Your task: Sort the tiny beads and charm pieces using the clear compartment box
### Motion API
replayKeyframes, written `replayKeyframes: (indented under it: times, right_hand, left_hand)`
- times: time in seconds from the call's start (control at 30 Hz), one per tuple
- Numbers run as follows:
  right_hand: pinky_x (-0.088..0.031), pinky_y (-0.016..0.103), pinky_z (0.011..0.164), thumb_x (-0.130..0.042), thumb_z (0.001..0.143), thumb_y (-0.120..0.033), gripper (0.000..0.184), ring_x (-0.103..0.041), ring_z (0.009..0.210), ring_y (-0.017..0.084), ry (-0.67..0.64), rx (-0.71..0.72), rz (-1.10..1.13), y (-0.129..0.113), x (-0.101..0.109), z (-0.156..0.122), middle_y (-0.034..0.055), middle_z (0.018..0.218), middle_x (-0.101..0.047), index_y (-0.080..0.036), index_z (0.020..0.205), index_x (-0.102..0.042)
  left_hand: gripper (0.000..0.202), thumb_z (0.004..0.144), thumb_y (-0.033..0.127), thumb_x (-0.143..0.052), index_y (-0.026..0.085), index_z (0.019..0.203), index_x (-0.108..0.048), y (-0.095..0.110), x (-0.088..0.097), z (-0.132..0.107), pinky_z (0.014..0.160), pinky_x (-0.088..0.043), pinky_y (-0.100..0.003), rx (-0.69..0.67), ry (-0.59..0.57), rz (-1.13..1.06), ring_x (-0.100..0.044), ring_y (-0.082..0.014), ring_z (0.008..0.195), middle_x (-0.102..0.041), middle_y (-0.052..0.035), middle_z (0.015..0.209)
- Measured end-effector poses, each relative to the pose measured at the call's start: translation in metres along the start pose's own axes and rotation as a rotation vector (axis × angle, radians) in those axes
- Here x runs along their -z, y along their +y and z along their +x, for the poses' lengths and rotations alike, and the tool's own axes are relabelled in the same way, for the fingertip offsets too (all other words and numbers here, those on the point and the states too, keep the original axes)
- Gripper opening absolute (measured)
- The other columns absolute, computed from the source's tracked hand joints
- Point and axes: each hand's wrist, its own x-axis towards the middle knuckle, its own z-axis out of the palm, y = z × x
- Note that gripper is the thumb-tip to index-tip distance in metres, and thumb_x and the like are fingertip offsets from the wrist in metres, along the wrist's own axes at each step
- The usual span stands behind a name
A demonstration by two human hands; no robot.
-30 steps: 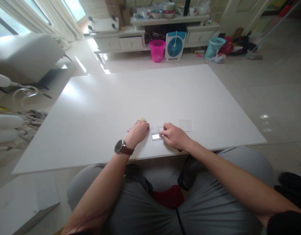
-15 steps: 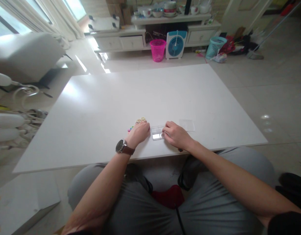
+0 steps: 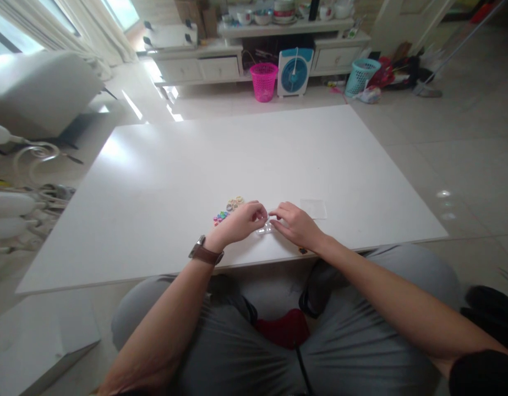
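a fan (image 3: 294,74) stands behind the white table (image 3: 254,154). over this table, left hand (image 3: 242,221) and right hand (image 3: 298,224), half curled, partly hide a clear box (image 3: 262,230); what they hold, i cannot tell.

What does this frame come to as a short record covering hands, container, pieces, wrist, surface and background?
Left hand: over the clear box; grip unclear
Right hand: at the box's right side, close to the left hand; grip unclear
Loose pieces: coloured pile and beige rings, beside the left hand
Clear flat piece: beyond the right hand
Left wrist: brown-strapped watch
Surface: white table
Background: pink basket, fan
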Motion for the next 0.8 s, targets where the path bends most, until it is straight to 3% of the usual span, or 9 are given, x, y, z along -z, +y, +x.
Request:
replayKeyframes:
  times: [0.17, 0.37, 0.8]
  right_hand:
    - [-0.046, 0.034, 0.079, -0.058, 0.098, -0.021, 0.011, -0.057, 0.086, 0.022, 0.037, 0.035, 0.041, 0.000, 0.001, 0.000, 0.0058, 0.087, -0.063, -0.019, 0.103, -0.069]
    - [-0.045, 0.033, 0.079, -0.057, 0.098, -0.018, 0.015, -0.056, 0.088, 0.022, -0.005, 0.065, -0.002, 0.000, 0.003, 0.000, 0.0066, 0.087, -0.064, -0.020, 0.090, -0.069]
    - [-0.043, 0.031, 0.076, -0.066, 0.093, -0.018, 0.013, -0.057, 0.087, 0.020, -0.204, 0.019, -0.149, 0.008, 0.006, -0.002, 0.0056, 0.085, -0.064, -0.019, 0.085, -0.076]
  left_hand:
    - [0.009, 0.089, 0.020, -0.057, 0.017, 0.087, -0.065, -0.001, -0.002, -0.001, 0.071, -0.045, -0.028, -0.023, -0.025, -0.023, -0.056, -0.0145, 0.076, -0.064, -0.0028, 0.087]
    - [0.009, 0.088, 0.020, -0.058, 0.017, 0.086, -0.066, -0.002, -0.002, 0.001, 0.072, -0.045, -0.028, -0.018, -0.022, 0.023, -0.057, -0.0148, 0.075, -0.065, -0.0027, 0.086]
    - [0.015, 0.088, 0.018, -0.052, 0.017, 0.081, -0.065, -0.019, 0.024, -0.003, 0.076, -0.046, -0.035, 0.197, 0.205, 0.348, -0.059, -0.0190, 0.077, -0.066, -0.0072, 0.087]
